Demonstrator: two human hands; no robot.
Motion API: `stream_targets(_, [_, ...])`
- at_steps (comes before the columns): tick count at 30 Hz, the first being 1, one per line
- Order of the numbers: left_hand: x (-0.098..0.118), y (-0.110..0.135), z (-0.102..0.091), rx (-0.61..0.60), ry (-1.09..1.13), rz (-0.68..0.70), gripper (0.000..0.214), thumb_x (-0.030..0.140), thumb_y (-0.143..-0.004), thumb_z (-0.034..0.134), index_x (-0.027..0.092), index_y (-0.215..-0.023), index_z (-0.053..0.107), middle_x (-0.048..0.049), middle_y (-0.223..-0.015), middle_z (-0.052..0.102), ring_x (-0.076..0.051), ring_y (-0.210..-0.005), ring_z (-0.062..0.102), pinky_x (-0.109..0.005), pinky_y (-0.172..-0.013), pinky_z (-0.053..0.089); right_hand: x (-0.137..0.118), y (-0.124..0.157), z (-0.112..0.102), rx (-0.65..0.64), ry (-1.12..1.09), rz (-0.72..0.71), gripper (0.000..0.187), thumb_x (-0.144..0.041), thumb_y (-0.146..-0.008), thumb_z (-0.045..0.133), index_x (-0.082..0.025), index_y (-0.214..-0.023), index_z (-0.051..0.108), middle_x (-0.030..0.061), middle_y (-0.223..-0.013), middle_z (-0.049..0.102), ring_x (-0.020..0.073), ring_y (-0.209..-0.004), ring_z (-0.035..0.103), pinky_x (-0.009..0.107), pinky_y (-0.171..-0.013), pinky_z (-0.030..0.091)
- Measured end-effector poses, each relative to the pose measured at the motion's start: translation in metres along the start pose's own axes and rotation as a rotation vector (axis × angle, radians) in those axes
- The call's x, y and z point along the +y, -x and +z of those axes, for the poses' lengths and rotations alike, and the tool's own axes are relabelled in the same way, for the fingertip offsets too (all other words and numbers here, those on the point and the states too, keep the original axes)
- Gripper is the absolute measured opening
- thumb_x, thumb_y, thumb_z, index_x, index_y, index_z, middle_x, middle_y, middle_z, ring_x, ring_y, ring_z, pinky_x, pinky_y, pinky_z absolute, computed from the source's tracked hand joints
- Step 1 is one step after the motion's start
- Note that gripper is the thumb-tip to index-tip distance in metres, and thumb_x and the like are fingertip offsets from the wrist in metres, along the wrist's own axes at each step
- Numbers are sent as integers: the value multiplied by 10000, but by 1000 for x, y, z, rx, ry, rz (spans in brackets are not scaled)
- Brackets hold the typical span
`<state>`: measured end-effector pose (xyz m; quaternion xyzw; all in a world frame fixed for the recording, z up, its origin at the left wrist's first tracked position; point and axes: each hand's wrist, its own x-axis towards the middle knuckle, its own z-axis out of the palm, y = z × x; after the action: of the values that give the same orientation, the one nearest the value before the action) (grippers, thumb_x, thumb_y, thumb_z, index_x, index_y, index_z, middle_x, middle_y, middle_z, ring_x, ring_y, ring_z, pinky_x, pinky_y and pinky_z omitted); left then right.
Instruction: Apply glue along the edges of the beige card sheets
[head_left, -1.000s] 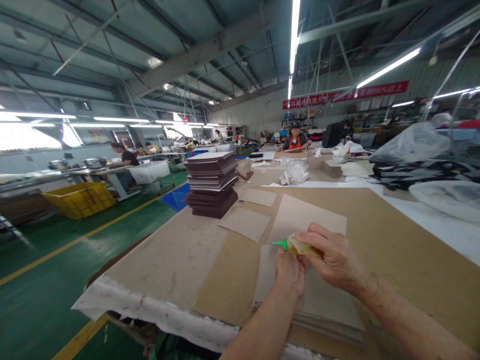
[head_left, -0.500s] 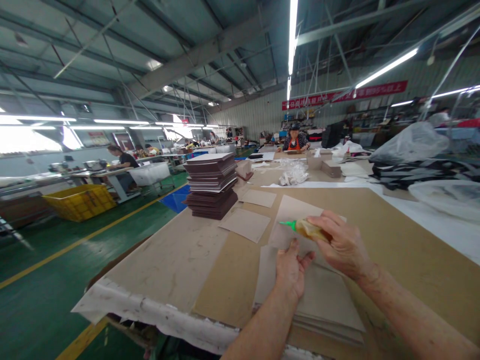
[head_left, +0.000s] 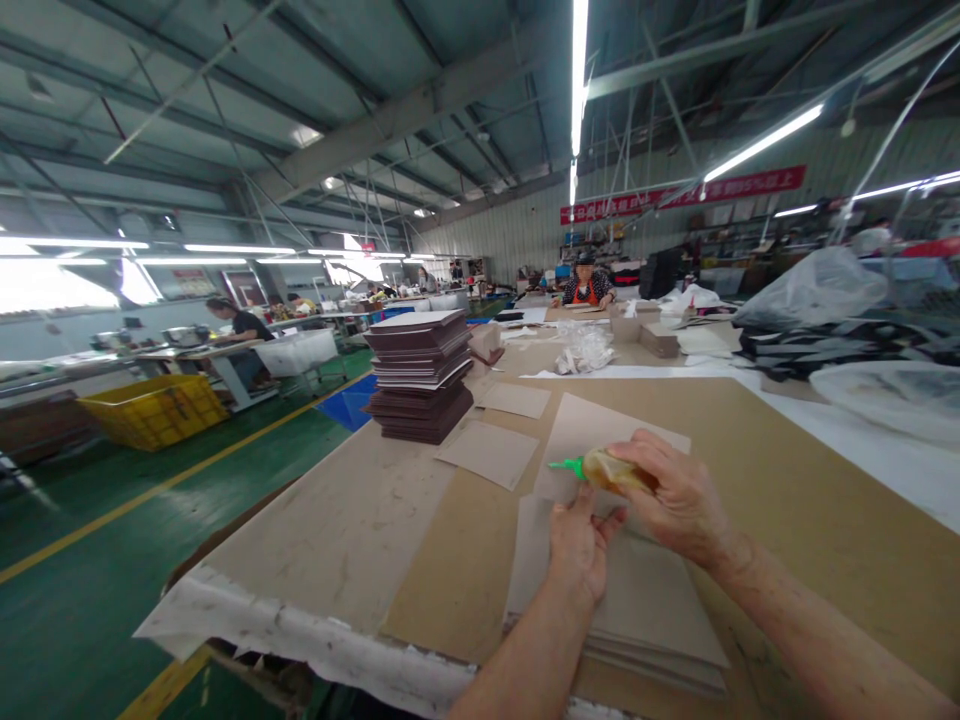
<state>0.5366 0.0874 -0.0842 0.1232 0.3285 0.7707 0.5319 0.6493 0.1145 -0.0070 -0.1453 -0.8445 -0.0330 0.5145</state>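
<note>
1. The amber squeeze bottle point(head_left: 611, 471) was gripped in the right hand point(head_left: 686, 497), fingers wrapped round it, and tipped on its side above the cardboard, green nozzle point(head_left: 568, 466) aimed left. If it got squashed too hard, a blob could be squirted out. Whether anything was being let out couldn't be made out, tbh.

2. The left hand point(head_left: 579, 548) was held low over the cardboard stack point(head_left: 645, 590), thumb and fingers parted, nothing seen pinched between them. Whether the bottle was touched by its fingertips couldn't be told. With them placed just under the bottle, they could easily be dripped on, and then smudges could be left on the board.

3. That stack wasn't squared up, with lower sheets seen poking out at the near side. If it was leaned on sideways, the top sheet could be shoved askew.

4. The far cardboard sheet point(head_left: 589, 425) and the small loose panel point(head_left: 491, 452) to its left were left exposed, so both could be spotted if the nozzle was swung around.

5. The brown board pile point(head_left: 420, 380) was stacked pretty raggedly near the worktop's point(head_left: 330, 540) left edge. It could be toppled by a decent bump.
</note>
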Motion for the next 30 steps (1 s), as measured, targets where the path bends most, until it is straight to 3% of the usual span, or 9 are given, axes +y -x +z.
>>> stream_targets(6, [0,1,-3,-28,43,-25,272,244,-730,855,144,-913,681,-61,-938,698,-142,-704,626,-433,-752,662,14,-9,-5,196,153,45,207,-108,-886,617,-224,-1047,675,26,-842,669,168,-723,664,265,-640,532])
stream_targets(12, [4,4,-3,-18,28,-39,265,220,-751,855,114,-916,677,-75,-924,685,-131,-685,608,-480,-777,668,34,-26,-10,273,203,56,241,-113,-854,611,-220,-1062,670,56,-889,701,211,-792,664,325,-695,548])
stream_targets(22, [1,-1,-8,-18,22,-40,300,250,-740,884,132,-895,657,-55,-891,674,-141,-721,630,-547,-862,658,41,-40,-17,252,170,60,212,-117,-859,623,-234,-1028,675,36,-891,712,202,-813,683,320,-735,555])
stream_targets(30, [5,3,-5,-14,13,-31,330,252,-703,909,133,-903,675,-37,-864,680,-107,-645,596,-514,-847,665,36,-46,-20,204,146,95,173,-132,-871,611,-231,-988,691,44,-873,720,207,-815,687,319,-718,545])
